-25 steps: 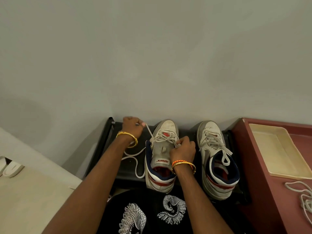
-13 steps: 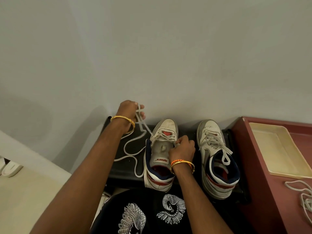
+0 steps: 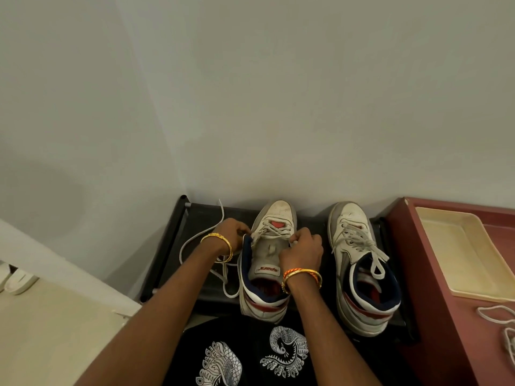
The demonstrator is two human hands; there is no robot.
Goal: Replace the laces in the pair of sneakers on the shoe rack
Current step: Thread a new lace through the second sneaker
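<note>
Two white high-top sneakers with navy collars and red trim stand toes to the wall on a black shoe rack (image 3: 172, 246). The left sneaker (image 3: 267, 263) is laced only near its toe. My left hand (image 3: 232, 235) pinches its white lace (image 3: 192, 238) at the shoe's left eyelet edge; the loose lace loops over the rack to the left. At the right eyelet edge my right hand (image 3: 302, 250) has its curled fingers on the lace. The right sneaker (image 3: 359, 263) is fully laced and tied in a bow.
A dark red cabinet top (image 3: 434, 310) adjoins the rack on the right, carrying a cream tray (image 3: 457, 246) and another loose white lace (image 3: 498, 321). A pale wall stands right behind the rack. A cream ledge (image 3: 55, 316) lies lower left. My black printed garment fills the bottom centre.
My left hand, which had been raised up and left drawing the lace out, has come back down to the left sneaker's eyelets. My right hand stayed at the right eyelets.
</note>
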